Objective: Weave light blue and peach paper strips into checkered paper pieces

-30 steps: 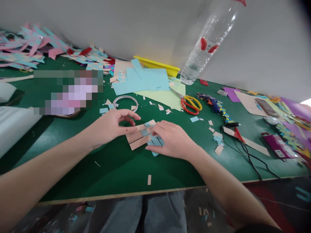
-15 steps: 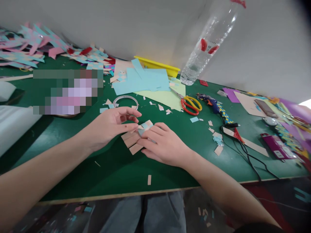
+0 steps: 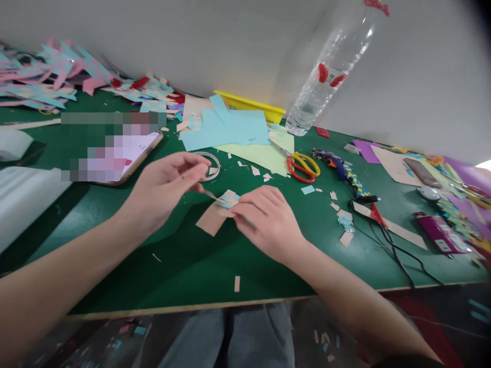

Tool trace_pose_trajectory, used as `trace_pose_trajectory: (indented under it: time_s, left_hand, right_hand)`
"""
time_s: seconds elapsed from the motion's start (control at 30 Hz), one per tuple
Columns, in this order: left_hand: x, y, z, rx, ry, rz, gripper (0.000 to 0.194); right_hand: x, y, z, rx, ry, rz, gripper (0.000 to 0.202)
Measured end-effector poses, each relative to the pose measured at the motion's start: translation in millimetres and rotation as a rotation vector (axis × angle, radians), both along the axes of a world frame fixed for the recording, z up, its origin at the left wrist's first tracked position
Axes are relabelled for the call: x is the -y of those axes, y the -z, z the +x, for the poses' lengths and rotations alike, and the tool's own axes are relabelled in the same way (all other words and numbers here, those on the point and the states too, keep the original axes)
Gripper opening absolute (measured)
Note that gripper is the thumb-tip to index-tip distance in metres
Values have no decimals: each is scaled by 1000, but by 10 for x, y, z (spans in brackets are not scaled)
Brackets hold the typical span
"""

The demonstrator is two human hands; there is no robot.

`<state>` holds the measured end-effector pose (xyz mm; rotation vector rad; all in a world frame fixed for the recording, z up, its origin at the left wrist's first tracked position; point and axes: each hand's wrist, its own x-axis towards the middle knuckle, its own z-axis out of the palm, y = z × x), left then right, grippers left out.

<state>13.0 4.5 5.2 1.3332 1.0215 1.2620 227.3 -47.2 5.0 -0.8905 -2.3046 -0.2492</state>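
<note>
Between my hands lies a small woven paper piece [image 3: 212, 221], a blue-and-beige checker at its top and plain beige strips reaching down to the left. My right hand [image 3: 270, 222] pinches it at the right edge, fingers curled over it. My left hand [image 3: 161, 186] is raised to its left, thumb and fingers pinched on one thin paper strip [image 3: 209, 194] that slants up from the weave. Just behind my left fingertips is a roll of tape [image 3: 217, 168], partly hidden by that hand.
Scissors [image 3: 303, 166] rest on pale green paper behind my right hand. Blue sheets [image 3: 238, 128], a tilted plastic bottle [image 3: 326, 76] and a yellow tray [image 3: 253, 106] stand along the wall. A phone [image 3: 143, 153] lies left; cables [image 3: 387, 240] and paper scraps lie right.
My left hand has risen and pulled back left, lifting a strip off the weave. My right hand has shifted slightly right, its fingers now at the piece's edge.
</note>
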Motion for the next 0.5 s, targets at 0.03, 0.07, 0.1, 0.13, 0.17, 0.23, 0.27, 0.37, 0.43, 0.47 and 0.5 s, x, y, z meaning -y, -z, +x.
trace_pose_trajectory:
  time_s: [0.03,0.07,0.1,0.13,0.17,0.23,0.27,0.37,0.43,0.47,0.5]
  left_hand:
    - [-10,3,-11,6,-56,47,12]
    - [-20,7,-21,10,-92,83,18]
    - [-30,13,-31,2,-105,111,22]
    - [-37,18,-39,-26,-93,128,22]
    - [-42,22,-43,-73,-64,138,20]
    - [-39,23,-42,-176,33,137,26]
    - [-31,19,-36,-220,102,126,33]
    - [7,-7,-1,-283,321,97,40]
    - [33,-19,27,-346,361,163,44]
    - [44,-19,39,-385,345,195,44]
    - [52,-15,48,-428,314,212,42]
  right_hand:
    - [-6,-29,25,-107,0,-68,10]
    - [-12,-60,50,-214,4,-144,10]
    - [-18,-90,75,-326,8,-225,9]
    - [-25,-115,99,-417,17,-295,9]
    - [-34,-134,121,-484,38,-377,9]
    - [-58,-149,158,-628,77,-495,7]
    - [-72,-146,172,-672,79,-534,7]
    - [-111,-114,191,-702,94,-594,8]
    - [-128,-88,186,-690,99,-615,8]
    - [-134,-76,179,-685,95,-625,8]
    - [-140,-63,171,-680,86,-634,9]
